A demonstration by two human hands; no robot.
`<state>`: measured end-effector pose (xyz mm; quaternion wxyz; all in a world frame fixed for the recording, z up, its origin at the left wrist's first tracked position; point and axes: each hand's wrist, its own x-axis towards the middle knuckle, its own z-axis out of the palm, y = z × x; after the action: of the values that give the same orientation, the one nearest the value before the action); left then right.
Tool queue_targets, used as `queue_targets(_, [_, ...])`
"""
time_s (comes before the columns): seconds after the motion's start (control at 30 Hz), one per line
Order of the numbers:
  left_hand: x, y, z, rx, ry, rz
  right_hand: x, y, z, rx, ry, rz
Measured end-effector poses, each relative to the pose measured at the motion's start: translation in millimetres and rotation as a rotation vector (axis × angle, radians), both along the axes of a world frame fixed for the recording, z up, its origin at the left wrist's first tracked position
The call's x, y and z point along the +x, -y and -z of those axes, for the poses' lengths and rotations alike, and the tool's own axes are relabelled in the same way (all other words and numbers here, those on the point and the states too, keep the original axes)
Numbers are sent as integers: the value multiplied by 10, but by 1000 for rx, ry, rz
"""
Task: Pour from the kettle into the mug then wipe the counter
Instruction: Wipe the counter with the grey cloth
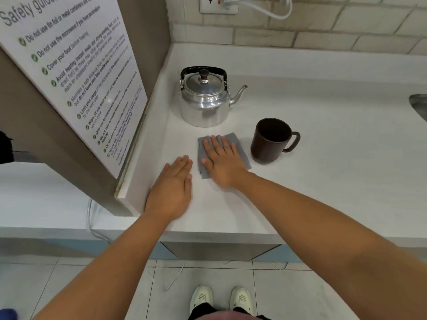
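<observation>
Right hand (223, 161): flat, palm down, fingers spread and extended, pressing on the grey cloth (240, 144). No pinch or curl, nothing gripped, just weight on top.
Left hand (172, 187): flat, palm down, fingers together, resting on bare counter (323, 139) just left of the cloth. Empty. Thumb side is near the cloth's left edge; contact with it can't be made out.
Cloth: lying flat on the counter, roughly rectangular, mostly covered by the right hand; far corners and near-right corner stick out.
Mug (271, 140): dark brown, upright, just right of the cloth, handle pointing right. Interior too dark to read any fill level.
Kettle (203, 98): polished metal, upright, lid on, black handle standing up over the lid, spout pointing right. Sits behind the cloth, near the back-left corner of the counter, apart from the mug.
Counter: white, no visible puddle.
Left wall: safety guidelines poster (69, 72) on the side panel.
Back wall: pale tile, socket (218, 4) with a white cable plugged in.
Far right: edge of a sink (419, 107).
</observation>
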<state>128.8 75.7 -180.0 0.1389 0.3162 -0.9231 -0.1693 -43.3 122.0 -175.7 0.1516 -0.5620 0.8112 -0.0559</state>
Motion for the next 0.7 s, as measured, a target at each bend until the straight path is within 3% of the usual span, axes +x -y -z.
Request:
queue_targets(0.27, [4, 16, 28, 3, 42, 5, 420, -1072, 2, -73, 8, -59])
queue_targets(0.47, [3, -3, 8, 0, 76, 15, 88, -1955, -61, -52, -48, 191])
queue_targets(0.7, [-6, -23, -15, -3, 67, 18, -500, -2198, -96, 8, -39, 307])
